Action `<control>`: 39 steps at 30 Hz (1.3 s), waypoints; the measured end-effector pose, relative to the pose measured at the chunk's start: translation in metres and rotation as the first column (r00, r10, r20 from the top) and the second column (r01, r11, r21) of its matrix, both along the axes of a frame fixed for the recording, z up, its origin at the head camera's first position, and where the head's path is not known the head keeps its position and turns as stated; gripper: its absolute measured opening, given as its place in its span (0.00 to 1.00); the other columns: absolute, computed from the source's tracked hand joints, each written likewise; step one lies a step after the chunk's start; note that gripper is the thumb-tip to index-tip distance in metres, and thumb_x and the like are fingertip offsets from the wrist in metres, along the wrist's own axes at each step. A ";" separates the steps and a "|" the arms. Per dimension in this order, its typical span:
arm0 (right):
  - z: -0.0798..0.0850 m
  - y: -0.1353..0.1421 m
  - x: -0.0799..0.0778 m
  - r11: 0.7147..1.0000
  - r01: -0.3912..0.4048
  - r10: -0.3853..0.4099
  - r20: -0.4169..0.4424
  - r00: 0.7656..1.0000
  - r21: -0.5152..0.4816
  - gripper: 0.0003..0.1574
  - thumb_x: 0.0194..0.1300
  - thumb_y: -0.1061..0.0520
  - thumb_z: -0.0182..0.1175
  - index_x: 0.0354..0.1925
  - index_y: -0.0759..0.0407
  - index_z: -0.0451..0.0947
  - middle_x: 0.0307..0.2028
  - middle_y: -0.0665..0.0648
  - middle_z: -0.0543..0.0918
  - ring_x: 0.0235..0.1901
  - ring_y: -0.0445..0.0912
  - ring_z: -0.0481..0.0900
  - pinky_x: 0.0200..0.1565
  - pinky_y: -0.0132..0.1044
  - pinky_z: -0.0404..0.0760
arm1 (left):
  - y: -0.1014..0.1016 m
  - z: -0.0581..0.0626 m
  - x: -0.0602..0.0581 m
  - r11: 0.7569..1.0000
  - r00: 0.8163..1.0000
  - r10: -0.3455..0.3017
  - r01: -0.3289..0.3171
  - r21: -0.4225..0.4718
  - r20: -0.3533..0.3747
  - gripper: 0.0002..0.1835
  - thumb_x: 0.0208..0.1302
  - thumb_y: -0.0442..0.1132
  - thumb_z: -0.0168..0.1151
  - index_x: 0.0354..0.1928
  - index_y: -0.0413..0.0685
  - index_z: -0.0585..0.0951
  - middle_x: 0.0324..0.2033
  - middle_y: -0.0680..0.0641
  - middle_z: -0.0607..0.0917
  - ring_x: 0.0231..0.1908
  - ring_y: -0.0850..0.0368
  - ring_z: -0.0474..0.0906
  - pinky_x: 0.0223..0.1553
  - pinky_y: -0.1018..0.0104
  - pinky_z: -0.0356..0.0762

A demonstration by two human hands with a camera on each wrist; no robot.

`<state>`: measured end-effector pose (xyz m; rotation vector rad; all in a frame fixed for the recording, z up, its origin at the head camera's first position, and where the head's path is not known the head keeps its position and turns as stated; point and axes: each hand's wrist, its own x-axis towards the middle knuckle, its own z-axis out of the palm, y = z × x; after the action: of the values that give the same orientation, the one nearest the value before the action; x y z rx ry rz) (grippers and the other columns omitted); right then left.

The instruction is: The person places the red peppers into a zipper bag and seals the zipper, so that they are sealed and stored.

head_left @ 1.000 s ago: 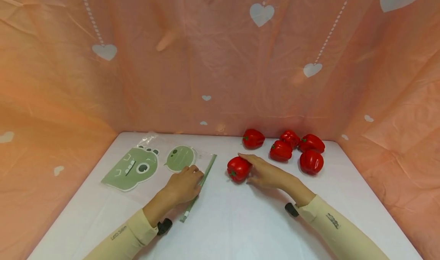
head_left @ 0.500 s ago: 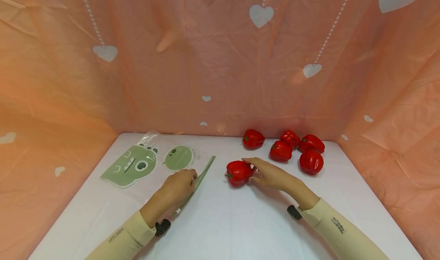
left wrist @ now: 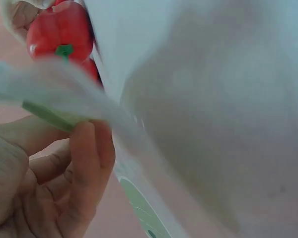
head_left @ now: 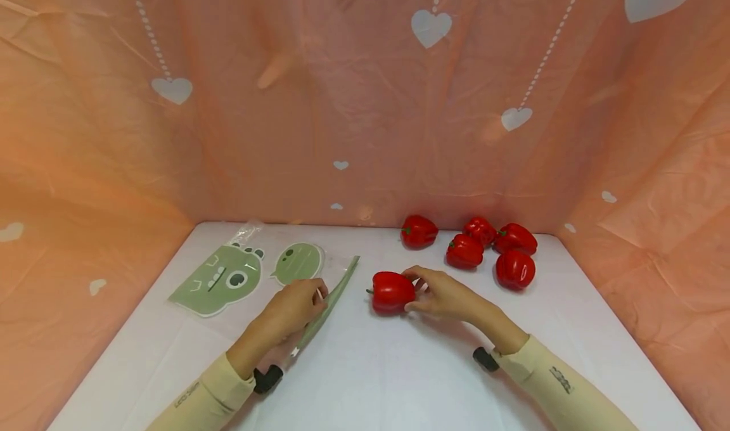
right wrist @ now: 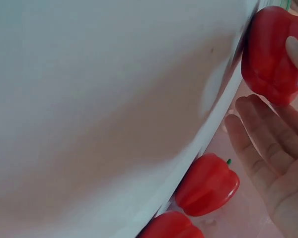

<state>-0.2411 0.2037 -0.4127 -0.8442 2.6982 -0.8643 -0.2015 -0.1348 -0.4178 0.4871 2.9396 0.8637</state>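
Note:
In the head view a clear zip bag (head_left: pixel 336 291) with green cartoon prints lies flat on the left of the white table. My left hand (head_left: pixel 296 304) pinches its green-edged opening, and the left wrist view shows thumb and fingertips (left wrist: pixel 82 144) meeting on the lifted plastic. Right of the bag's mouth, a red bell pepper (head_left: pixel 392 293) lies on its side, stem towards the bag. My right hand (head_left: pixel 441 295) holds its right end between thumb and fingers. In the right wrist view the thumb lies across the pepper (right wrist: pixel 273 54), with the other fingers reaching along its other side.
Several more red bell peppers stand at the back right, one of them (head_left: pixel 419 232) apart from the clustered others, such as the front one (head_left: pixel 516 269). A pink-orange curtain (head_left: pixel 365 114) with white hearts closes off the back and sides.
The held pepper has turned, its stem swinging from the front to the left, and has come slightly nearer to me. My left hand has moved slightly leftward along the bag's edge, lifting the edge.

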 end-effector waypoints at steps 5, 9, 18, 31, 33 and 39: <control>0.000 -0.006 0.003 1.000 0.005 -0.005 -0.002 1.000 -0.028 0.39 0.64 0.51 0.79 0.68 0.57 0.75 0.51 0.53 0.87 0.50 0.48 0.83 0.52 0.45 0.86 | 0.000 0.001 -0.001 0.999 0.999 -0.032 0.033 0.027 -0.025 0.04 0.68 0.32 0.71 0.40 0.46 0.83 0.26 0.56 0.82 0.25 0.63 0.75 0.30 0.64 0.76; -0.001 -0.011 0.006 0.997 0.006 -0.007 -0.017 1.000 -0.083 0.38 0.64 0.53 0.79 0.67 0.58 0.75 0.49 0.54 0.88 0.48 0.48 0.85 0.51 0.46 0.88 | 0.002 0.000 -0.001 0.996 0.999 -0.037 0.037 0.081 0.001 0.05 0.68 0.33 0.72 0.40 0.46 0.83 0.25 0.55 0.82 0.21 0.64 0.75 0.25 0.67 0.75; -0.003 -0.028 0.014 0.972 0.059 -0.062 -0.009 0.998 -0.228 0.38 0.64 0.54 0.79 0.66 0.60 0.73 0.50 0.55 0.88 0.49 0.48 0.87 0.50 0.40 0.89 | 0.007 0.002 0.001 0.988 0.998 -0.028 0.018 0.154 0.060 0.07 0.68 0.32 0.73 0.40 0.44 0.82 0.26 0.54 0.82 0.18 0.61 0.78 0.21 0.66 0.76; -0.008 -0.051 0.023 0.924 0.126 -0.131 0.010 0.991 -0.360 0.38 0.61 0.57 0.81 0.62 0.62 0.71 0.53 0.60 0.85 0.47 0.50 0.87 0.48 0.43 0.90 | 0.012 0.000 0.002 0.981 0.996 0.006 -0.023 0.192 0.088 0.07 0.67 0.31 0.74 0.39 0.44 0.82 0.26 0.53 0.82 0.19 0.58 0.80 0.22 0.67 0.79; -0.008 -0.055 0.024 0.920 0.127 -0.134 0.008 0.991 -0.371 0.38 0.61 0.57 0.81 0.62 0.62 0.70 0.53 0.60 0.85 0.46 0.50 0.87 0.48 0.43 0.90 | 0.013 -0.001 0.001 0.980 0.996 0.007 -0.024 0.196 0.089 0.07 0.67 0.31 0.74 0.40 0.44 0.82 0.26 0.53 0.83 0.19 0.58 0.80 0.22 0.66 0.79; -0.008 -0.062 0.028 0.913 0.136 -0.145 0.007 0.989 -0.386 0.38 0.61 0.58 0.80 0.61 0.61 0.69 0.53 0.60 0.84 0.46 0.50 0.87 0.48 0.45 0.90 | 0.011 -0.001 0.000 0.976 0.998 -0.017 0.005 0.216 0.055 0.06 0.68 0.32 0.73 0.41 0.43 0.82 0.27 0.53 0.83 0.19 0.60 0.80 0.22 0.66 0.79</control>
<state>-0.2135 0.1417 -0.4204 -0.7333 2.6724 -1.4625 -0.2016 -0.1233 -0.4192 0.4788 2.8038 1.1824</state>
